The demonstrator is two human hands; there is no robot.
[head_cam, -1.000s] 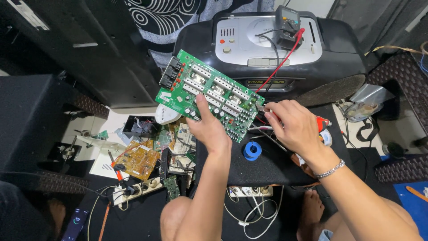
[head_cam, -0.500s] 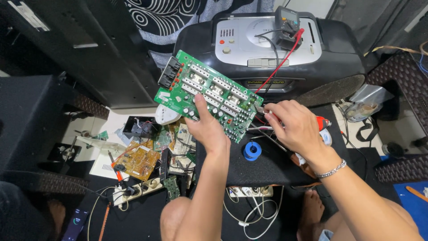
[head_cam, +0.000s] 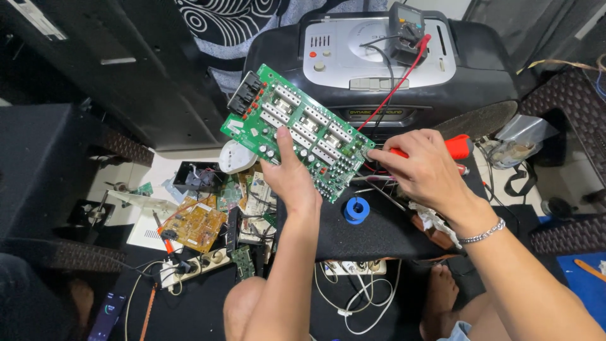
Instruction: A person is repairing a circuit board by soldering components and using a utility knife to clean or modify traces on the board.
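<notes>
My left hand holds a green circuit board by its lower edge, thumb on top, tilted above the clutter. My right hand grips a red probe whose tip touches the board's right edge. A red lead and a black lead run from there up to a multimeter lying on a black and white boombox.
A blue solder spool sits on a black cloth below the board. To the left lie a brown circuit board, smaller boards, a white plug adapter and a power strip. Black speaker cabinets stand at left.
The green board has shifted slightly lower and right in my left hand. My right hand stays at the board's right edge with the probe.
</notes>
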